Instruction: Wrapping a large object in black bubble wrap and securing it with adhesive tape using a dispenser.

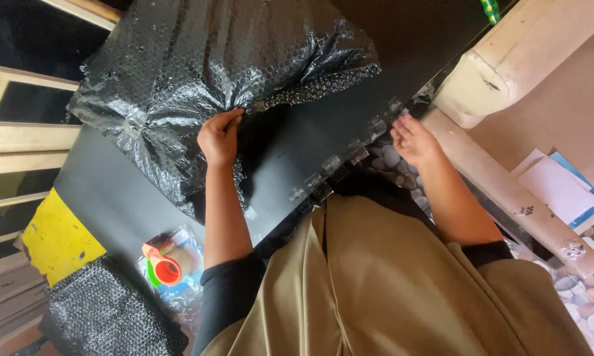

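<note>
left hand (219,137): pinches edge of black bubble wrap (211,72) | right hand (413,140): loosely open, holds nothing, at taped edge of black panel (297,151) | wrap bunched over panel's far part; near part still bare | tape dispenser (165,264) lies apart

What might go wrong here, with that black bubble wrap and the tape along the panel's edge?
The left hand pinches only one fold of the black bubble wrap, so the sheet may slip or bunch unevenly on the black panel. The right hand works at the clear tape pieces along the edge; they might stick to the fingers or to each other. The tape dispenser lies low beside the body and might get knocked.
</note>
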